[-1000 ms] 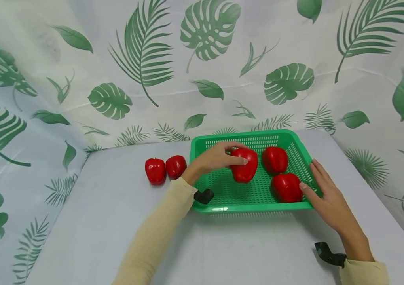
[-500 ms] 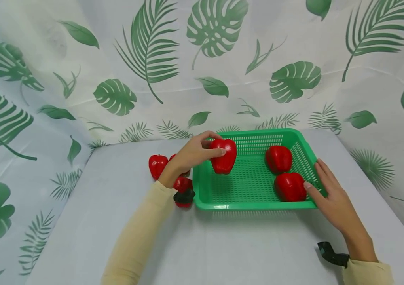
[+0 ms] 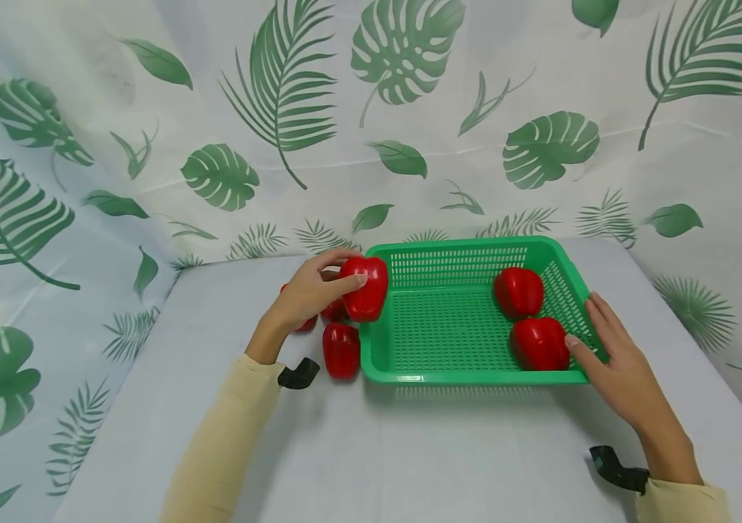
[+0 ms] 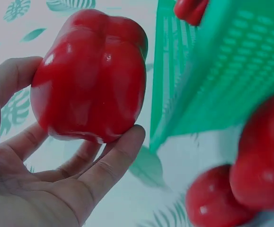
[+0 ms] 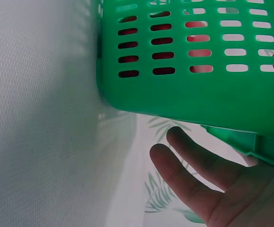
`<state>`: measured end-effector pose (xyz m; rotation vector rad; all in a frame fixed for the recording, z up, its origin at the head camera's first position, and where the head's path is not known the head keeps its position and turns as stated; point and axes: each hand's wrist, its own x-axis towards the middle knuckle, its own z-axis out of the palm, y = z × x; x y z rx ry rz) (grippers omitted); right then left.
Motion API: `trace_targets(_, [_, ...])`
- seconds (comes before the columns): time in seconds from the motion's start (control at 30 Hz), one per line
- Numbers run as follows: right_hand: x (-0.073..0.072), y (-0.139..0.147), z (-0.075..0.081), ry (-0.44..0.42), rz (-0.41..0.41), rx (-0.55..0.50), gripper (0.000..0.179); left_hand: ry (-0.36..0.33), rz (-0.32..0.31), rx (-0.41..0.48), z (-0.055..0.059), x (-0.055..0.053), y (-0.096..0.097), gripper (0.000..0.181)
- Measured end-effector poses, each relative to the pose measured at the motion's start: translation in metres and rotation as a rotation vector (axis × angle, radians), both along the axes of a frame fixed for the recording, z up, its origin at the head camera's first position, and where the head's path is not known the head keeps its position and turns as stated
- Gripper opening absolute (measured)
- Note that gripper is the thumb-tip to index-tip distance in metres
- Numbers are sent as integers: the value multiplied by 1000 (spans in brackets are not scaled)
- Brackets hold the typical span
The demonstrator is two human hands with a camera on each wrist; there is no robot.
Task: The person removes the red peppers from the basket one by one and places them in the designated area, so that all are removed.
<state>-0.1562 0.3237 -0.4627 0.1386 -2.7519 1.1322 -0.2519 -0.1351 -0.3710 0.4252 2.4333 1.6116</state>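
Observation:
My left hand [image 3: 305,292] grips a red bell pepper [image 3: 368,289] between thumb and fingers, in the air by the left rim of a green plastic basket [image 3: 475,378]. In the left wrist view, that bell pepper [image 4: 92,78] fills the grasp, thumb on one side and fingers beneath. My right hand [image 3: 626,374] holds the basket's right rim, thumb over the edge and fingers outside. The right wrist view shows two fingers [image 5: 186,184] below the slotted basket wall [image 5: 184,94]. Two red bell peppers [image 3: 519,292] lie inside the basket's right end.
Left of the basket, a bell pepper [image 3: 341,351] rests on the white-covered table [image 3: 410,450]. Behind it are two more, partly hidden by the left hand. A leaf-patterned sheet [image 3: 318,109] hangs at the back and sides.
My left hand has carried the bell pepper leftward, from over the basket's middle to its left rim. A pepper hidden by the forearm has come into sight. The right hand stays on the rim.

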Motion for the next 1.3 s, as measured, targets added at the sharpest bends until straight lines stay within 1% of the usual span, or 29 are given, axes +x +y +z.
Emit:
trace_targets(0.13, [0,0,0,6,0,1,78,-1,44,0,-6,8,-21,51])
trace_targets(0.37, [0,1,-1,11,0,0,76,-21,142,46,-19,21,-56,50])
trace_targets(0.53, [0,2,-1,9,-5,-3,76,-38,186,46,-31,30,-74,55])
trace_targets(0.7, [-1,0,-1,10,-2,-8,77,-73,227,49,-46,40,-89,56])
trace_targets(0.87, [-2,-1,-1,10,-3,4,77,-118,249,35,-59,48,-99,56])
trace_targets(1.0, [-3,-1,-1,7,-5,9,77,-131,258,28,-67,52,-101,57])
trace_targets(1.1, [-3,-1,-1,12,-2,1,77,-140,263,21,-73,52,-102,56])
trace_targets(1.3, [-3,-1,-1,20,-4,2,77,-158,255,11,-87,51,-104,55])
